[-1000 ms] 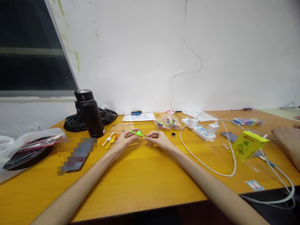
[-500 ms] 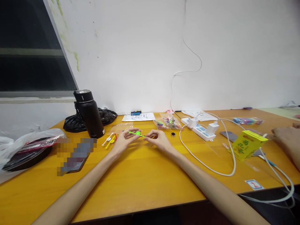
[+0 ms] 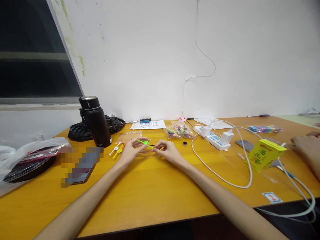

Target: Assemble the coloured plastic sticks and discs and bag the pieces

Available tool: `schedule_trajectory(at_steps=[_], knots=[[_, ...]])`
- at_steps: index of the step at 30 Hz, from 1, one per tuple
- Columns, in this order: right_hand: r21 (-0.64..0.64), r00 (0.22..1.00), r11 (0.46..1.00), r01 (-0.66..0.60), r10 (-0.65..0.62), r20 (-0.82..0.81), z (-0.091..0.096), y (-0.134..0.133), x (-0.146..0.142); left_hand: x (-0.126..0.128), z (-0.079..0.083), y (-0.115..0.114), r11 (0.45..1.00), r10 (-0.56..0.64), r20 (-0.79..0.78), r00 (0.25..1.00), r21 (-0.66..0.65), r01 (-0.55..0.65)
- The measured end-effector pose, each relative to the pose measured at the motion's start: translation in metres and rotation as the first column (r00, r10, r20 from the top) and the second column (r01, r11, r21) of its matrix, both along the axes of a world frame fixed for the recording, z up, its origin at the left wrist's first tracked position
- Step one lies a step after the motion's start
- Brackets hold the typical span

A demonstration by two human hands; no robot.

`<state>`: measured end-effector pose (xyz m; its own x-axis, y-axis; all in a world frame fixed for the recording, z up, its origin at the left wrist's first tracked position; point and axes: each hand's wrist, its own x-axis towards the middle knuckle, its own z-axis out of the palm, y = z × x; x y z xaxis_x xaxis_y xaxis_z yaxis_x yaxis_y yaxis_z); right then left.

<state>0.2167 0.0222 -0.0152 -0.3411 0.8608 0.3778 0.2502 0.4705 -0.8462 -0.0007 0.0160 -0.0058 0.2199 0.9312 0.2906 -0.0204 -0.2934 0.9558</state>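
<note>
Here, the left hand (image 3: 132,152) pinches a green stick (image 3: 147,143) with a round middle, and the right hand (image 3: 170,152) closes narrowly on its other end, over the table (image 3: 155,193). Its long axis runs crosswise, left end higher in view, right end slanting down; white (image 3: 115,148) and yellow sticks (image 3: 118,152) lie left.

The left hand (image 3: 131,151) partly covers the green piece (image 3: 147,142); the right edge crops a co-worker's hand (image 3: 306,152).
</note>
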Motion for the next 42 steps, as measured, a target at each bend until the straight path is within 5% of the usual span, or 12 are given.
schedule_trajectory(at_steps=[42], knots=[[-0.013, 0.996, 0.996, -0.085, 0.085, 0.025, 0.0072, -0.0098, -0.0037, -0.0008, 0.0032, 0.0009, 0.999, 0.041, -0.044, 0.998, 0.005, -0.04]])
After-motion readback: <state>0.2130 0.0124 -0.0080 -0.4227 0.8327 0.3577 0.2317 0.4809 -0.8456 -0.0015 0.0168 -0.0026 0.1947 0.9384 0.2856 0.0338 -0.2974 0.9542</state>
